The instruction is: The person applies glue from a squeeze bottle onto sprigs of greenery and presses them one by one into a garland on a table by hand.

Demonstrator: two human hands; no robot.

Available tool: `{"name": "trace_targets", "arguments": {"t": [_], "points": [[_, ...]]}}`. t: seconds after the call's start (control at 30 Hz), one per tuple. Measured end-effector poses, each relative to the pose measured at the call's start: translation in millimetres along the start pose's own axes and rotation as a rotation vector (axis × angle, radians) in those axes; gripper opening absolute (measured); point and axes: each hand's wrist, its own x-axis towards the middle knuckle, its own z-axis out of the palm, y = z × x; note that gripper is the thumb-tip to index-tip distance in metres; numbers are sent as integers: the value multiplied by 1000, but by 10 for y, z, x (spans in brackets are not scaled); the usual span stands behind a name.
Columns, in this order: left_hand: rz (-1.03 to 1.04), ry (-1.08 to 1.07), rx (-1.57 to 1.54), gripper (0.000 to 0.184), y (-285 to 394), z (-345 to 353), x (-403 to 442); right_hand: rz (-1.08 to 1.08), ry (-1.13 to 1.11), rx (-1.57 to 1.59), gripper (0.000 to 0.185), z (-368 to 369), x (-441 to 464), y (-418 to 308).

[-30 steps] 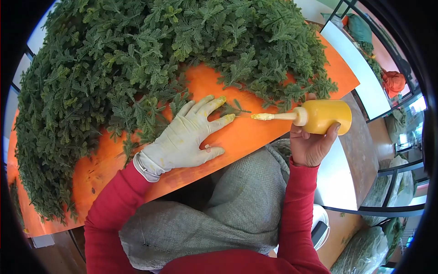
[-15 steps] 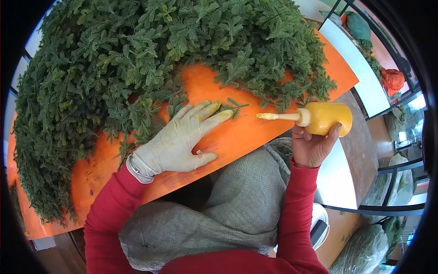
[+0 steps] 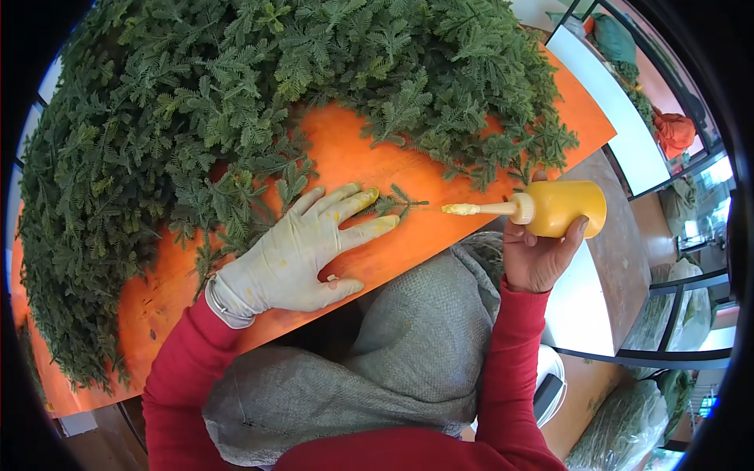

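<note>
My left hand (image 3: pixel 294 255), in a white glove stained yellow, lies on the orange tabletop (image 3: pixel 345 157) with its fingers stretched out. Just beyond its fingertips is a small green fir-like sprig (image 3: pixel 404 202), its inner end close to the fingers; whether they touch it I cannot tell. My bare right hand (image 3: pixel 538 255) grips a yellow squeeze bottle (image 3: pixel 567 209), held sideways over the table's near edge. Its pale nozzle (image 3: pixel 495 208) points left at the sprig, and yellow paste coats the tip. A thin strand seems to run between tip and sprig.
A big heap of artificial fir branches (image 3: pixel 196 102) covers the table's far and left parts. Grey woven cloth (image 3: pixel 416 330) drapes over my lap. At right are a white panel (image 3: pixel 609 110), plastic-wrapped bundles (image 3: pixel 624 428) and an orange-red garment (image 3: pixel 674 135).
My left hand has shifted slightly down and left across the table. The sprig now sits a little lower, and the bottle has dropped slightly.
</note>
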Motion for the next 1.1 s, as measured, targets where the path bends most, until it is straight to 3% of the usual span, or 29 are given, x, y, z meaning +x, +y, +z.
{"name": "trace_targets", "arguments": {"t": [0.2,0.4,0.6,0.83,1.1], "points": [[-12,33,-72,91,-69,20,30,17,-5,21,57,-68,4,18],[4,55,-104,83,-87,8,74,31,3,-8,56,-93,-20,36],[-23,66,-88,71,-86,34,111,29,-10,-9,57,-134,-22,10],[-104,231,-236,33,-223,237,187,7,-8,-51,57,-149,-10,-26],[-191,348,-144,32,-133,303,245,-32,-53,-161,57,-70,-5,14]]}}
